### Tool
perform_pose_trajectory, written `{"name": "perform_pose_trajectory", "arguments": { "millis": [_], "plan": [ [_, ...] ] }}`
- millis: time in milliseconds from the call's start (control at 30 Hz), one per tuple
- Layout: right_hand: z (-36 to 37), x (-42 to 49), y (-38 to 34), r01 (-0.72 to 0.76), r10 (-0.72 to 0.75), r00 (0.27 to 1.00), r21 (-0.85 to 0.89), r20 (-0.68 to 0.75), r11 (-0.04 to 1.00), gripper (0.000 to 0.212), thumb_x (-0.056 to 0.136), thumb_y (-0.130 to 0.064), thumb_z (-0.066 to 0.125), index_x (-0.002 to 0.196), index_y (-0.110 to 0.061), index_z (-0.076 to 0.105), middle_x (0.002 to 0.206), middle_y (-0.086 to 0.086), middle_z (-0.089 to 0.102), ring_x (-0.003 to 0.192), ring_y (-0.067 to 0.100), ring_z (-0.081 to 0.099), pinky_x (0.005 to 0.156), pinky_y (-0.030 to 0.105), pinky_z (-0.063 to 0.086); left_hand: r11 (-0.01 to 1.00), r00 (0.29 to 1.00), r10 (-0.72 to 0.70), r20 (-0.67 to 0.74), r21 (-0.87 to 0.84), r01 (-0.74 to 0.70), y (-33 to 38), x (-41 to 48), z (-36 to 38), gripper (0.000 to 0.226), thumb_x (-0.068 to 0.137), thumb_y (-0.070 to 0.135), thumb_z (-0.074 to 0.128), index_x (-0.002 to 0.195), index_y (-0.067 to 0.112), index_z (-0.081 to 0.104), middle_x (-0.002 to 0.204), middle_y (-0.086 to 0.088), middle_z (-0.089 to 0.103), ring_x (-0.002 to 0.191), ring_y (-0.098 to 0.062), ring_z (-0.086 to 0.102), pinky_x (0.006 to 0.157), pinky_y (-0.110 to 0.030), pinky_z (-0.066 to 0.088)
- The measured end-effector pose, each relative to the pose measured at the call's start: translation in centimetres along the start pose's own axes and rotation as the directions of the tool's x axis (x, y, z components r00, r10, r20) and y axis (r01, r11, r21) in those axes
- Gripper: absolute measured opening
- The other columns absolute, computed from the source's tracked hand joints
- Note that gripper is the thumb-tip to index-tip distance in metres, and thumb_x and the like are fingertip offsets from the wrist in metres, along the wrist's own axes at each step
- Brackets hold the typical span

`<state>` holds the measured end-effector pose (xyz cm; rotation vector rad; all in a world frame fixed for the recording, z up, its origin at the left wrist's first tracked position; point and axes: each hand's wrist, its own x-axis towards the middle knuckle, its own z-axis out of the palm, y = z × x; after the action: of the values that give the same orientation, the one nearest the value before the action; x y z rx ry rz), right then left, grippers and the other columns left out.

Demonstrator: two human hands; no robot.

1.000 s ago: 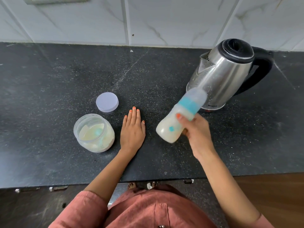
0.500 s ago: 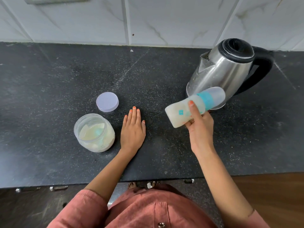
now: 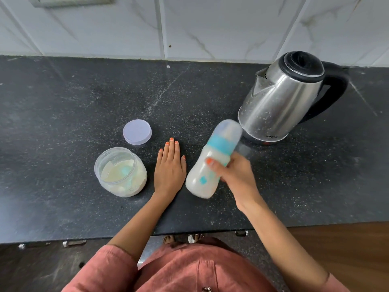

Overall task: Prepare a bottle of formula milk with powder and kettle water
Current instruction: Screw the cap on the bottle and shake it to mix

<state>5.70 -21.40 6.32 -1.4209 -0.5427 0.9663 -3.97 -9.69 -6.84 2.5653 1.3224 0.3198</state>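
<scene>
My right hand (image 3: 235, 175) grips a baby bottle (image 3: 212, 163) above the counter, thumb across its middle. The bottle holds white milk, has a teal collar and a clear cap, and is tilted with the cap pointing up and away; it is motion-blurred. My left hand (image 3: 169, 167) rests flat on the black counter (image 3: 63, 102), fingers straight, just left of the bottle. An open clear jar of formula powder (image 3: 121, 172) with a pale blue scoop inside stands left of that hand. A steel kettle (image 3: 282, 100) with a black lid and handle stands at the back right.
The jar's lilac lid (image 3: 137, 132) lies flat on the counter behind the jar. White marble wall tiles (image 3: 210, 24) run along the back. The counter's front edge crosses the lower view, with drawer handles and a wooden floor (image 3: 347, 249) below.
The bottle swung from tilted, to nearly level near the kettle, then back down and left to a steep tilt. My left hand, the jar, lid and kettle stayed put.
</scene>
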Motion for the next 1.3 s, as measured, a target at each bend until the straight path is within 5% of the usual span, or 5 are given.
{"name": "perform_pose_trajectory", "arguments": {
  "millis": [233,433,633,1167,1300],
  "plan": [
    [-1.2,1.7,-0.7,0.046,0.027,0.974,0.312,-0.226,0.949,0.017,0.076,-0.020,0.064,0.092,-0.021,0.061,0.089,-0.006,0.066,0.081,0.005,0.065,0.075,0.027,0.054,1.000,1.000,-0.024,-0.002,0.008,0.024,0.0,-0.1,0.2,0.062,0.091,0.034,0.010,0.139,0.000,0.030,0.148,-0.016,0.029,0.138,-0.028,0.027,0.112,-0.038,0.014],
    [-0.2,-0.6,0.5,-0.043,0.044,0.998,-0.042,0.032,0.998,0.020,0.072,-0.003,0.070,0.080,-0.020,0.065,0.072,-0.010,0.071,0.072,0.003,0.065,0.070,0.023,0.054,1.000,1.000,-0.017,-0.007,0.004,0.017,0.0,0.0,0.2,0.063,0.090,0.034,0.011,0.139,-0.001,0.031,0.147,-0.017,0.030,0.137,-0.030,0.028,0.111,-0.038,0.013],
    [-1.1,1.5,-0.3,0.057,0.054,0.964,0.398,-0.262,0.915,0.011,0.084,-0.015,0.058,0.093,-0.022,0.060,0.087,-0.008,0.067,0.080,0.004,0.066,0.071,0.023,0.056,1.000,1.000,-0.018,-0.008,0.007,0.018,0.1,-0.1,0.1,0.064,0.091,0.035,0.008,0.139,0.000,0.030,0.148,-0.016,0.029,0.138,-0.028,0.027,0.112,-0.039,0.016],
    [-0.9,-0.4,0.1,-0.039,0.041,0.998,-0.046,0.048,0.998,0.024,0.069,-0.002,0.071,0.085,-0.019,0.064,0.077,-0.007,0.071,0.076,0.006,0.065,0.075,0.026,0.054,1.000,1.000,-0.022,-0.013,0.006,0.022,0.1,0.0,0.1,0.055,0.096,0.031,0.018,0.140,0.000,0.028,0.149,-0.016,0.027,0.139,-0.028,0.025,0.113,-0.037,0.013],
    [-2.0,1.0,-0.5,-0.031,0.073,0.989,0.302,-0.129,0.953,0.024,0.069,-0.018,0.067,0.093,-0.018,0.063,0.087,-0.007,0.070,0.080,0.004,0.065,0.073,0.024,0.056,1.000,1.000,-0.023,-0.010,0.013,0.023,0.1,-0.1,-0.1,0.062,0.092,0.035,0.010,0.139,0.000,0.031,0.147,-0.017,0.030,0.137,-0.029,0.028,0.112,-0.039,0.017]
  ]
}}
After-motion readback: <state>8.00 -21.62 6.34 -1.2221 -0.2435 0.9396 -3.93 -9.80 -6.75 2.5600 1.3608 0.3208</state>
